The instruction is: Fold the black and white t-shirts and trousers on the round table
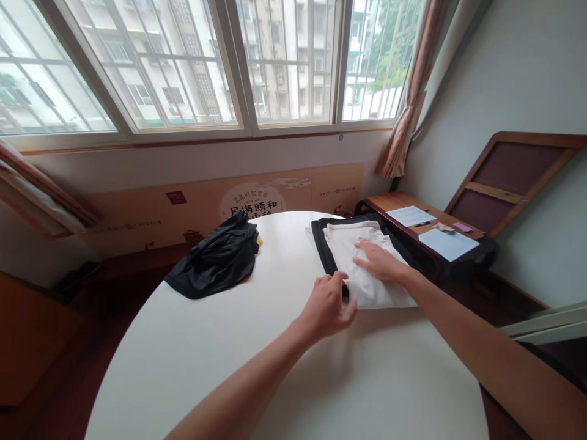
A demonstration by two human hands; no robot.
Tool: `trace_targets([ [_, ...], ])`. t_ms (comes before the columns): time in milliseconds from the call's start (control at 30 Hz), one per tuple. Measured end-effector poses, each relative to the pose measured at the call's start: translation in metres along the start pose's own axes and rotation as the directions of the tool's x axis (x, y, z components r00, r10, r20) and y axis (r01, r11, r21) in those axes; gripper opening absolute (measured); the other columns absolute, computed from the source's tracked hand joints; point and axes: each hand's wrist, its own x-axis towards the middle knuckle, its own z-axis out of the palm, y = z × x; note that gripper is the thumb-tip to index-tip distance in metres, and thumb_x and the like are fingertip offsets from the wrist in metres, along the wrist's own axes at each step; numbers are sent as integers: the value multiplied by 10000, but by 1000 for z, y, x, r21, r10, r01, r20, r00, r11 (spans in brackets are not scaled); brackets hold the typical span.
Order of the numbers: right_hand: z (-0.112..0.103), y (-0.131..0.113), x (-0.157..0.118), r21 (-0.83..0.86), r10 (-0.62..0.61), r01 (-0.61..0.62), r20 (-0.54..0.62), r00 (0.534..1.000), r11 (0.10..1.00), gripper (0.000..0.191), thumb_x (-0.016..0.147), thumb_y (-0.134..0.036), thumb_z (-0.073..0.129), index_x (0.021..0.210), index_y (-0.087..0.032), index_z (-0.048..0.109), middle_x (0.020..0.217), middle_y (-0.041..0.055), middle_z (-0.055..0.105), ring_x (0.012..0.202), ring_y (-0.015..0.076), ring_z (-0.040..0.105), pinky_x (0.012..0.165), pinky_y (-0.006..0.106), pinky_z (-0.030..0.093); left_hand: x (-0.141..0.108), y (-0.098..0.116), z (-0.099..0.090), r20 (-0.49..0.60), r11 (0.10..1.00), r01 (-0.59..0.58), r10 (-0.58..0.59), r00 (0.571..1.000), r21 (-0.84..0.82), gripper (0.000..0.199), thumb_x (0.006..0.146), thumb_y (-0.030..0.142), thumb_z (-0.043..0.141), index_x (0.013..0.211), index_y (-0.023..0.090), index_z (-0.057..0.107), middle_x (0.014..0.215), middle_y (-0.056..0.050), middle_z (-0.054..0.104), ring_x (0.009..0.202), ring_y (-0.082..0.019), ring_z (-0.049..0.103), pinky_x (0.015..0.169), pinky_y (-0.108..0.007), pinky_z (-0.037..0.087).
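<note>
A folded white garment (371,284) lies on top of a folded black garment (324,247), stacked at the table's right side. My right hand (378,261) rests flat on the white cloth, fingers stretched out. At the stack's near left corner is my left hand (326,307), its fingers bent and its thumb apart from the index finger. A bit of black cloth shows between that thumb and finger; no clear grip on it can be seen. Farther left, a crumpled black garment (215,256) lies loosely on the white round table (192,360), with a small yellow bit at its right edge.
Behind the table, a printed cardboard panel (197,211) leans under the barred window. To the right stands a low wooden table (389,200) with paper sheets (449,243) and a pink slip (462,227). A wooden-framed panel (518,177) leans against the wall.
</note>
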Motion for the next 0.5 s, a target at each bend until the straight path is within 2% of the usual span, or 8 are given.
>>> trace_targets([
  [67,-3,6,2,67,28,-27,-16,999,997,593,978,-404,556,1487,-100,546,1626,194,470,1541,279,388,1279,399,255,0,-3,-4,18,988,-156,156,988,-16,480,873,292,613,1317,188,464,1242,-132,711,1189,-313,625,1073,-491,403],
  [133,-9,13,6,104,105,-101,-39,994,989,567,967,-397,575,1462,-120,573,1593,183,516,1514,290,427,1267,405,274,1,-6,-6,61,977,-213,213,975,-12,578,847,289,640,1375,183,431,1300,-138,700,1229,-320,604,1093,-494,379],
  [200,-15,22,12,112,216,-207,-69,974,972,570,943,-396,612,1440,-120,589,1544,207,559,1469,346,477,1237,465,319,3,-6,-7,145,977,-213,208,967,22,624,827,334,680,1381,168,444,1238,-138,725,1185,-337,620,1086,-504,384],
  [267,-22,31,20,135,340,-326,-100,935,936,593,898,-390,673,1412,-104,602,1468,242,610,1405,404,534,1173,509,388,3,-3,-6,215,970,-240,226,950,42,602,834,378,691,1353,155,483,1127,-127,752,1123,-344,645,1078,-511,395],
  [367,-35,43,35,206,487,-456,-140,862,866,543,865,-370,720,1324,-90,641,1257,232,717,1241,392,646,995,432,513,-2,5,-3,239,952,-300,304,922,-53,550,856,367,664,1336,154,501,1037,-108,760,999,-306,693,1046,-488,435],
  [433,-44,48,45,271,549,-500,-148,823,823,426,876,-374,725,1185,-84,688,1025,185,757,1027,325,716,800,333,541,-2,8,-1,243,953,-217,267,932,-212,461,866,348,650,1278,186,521,920,-61,757,829,-247,708,948,-439,500],
  [467,-47,51,50,304,570,-512,-142,810,803,373,876,-383,735,1098,-85,704,898,152,747,893,284,720,702,299,521,1,8,-1,226,947,-109,183,957,-303,378,883,341,630,1218,200,530,843,-36,741,733,-216,692,857,-400,529],
  [500,-50,52,54,334,586,-521,-129,800,785,336,868,-390,755,1010,-88,711,780,116,716,764,246,697,619,279,488,9,7,-1,197,919,34,47,979,-393,280,906,330,598,1149,209,531,772,-14,716,654,-191,666,757,-357,538],
])
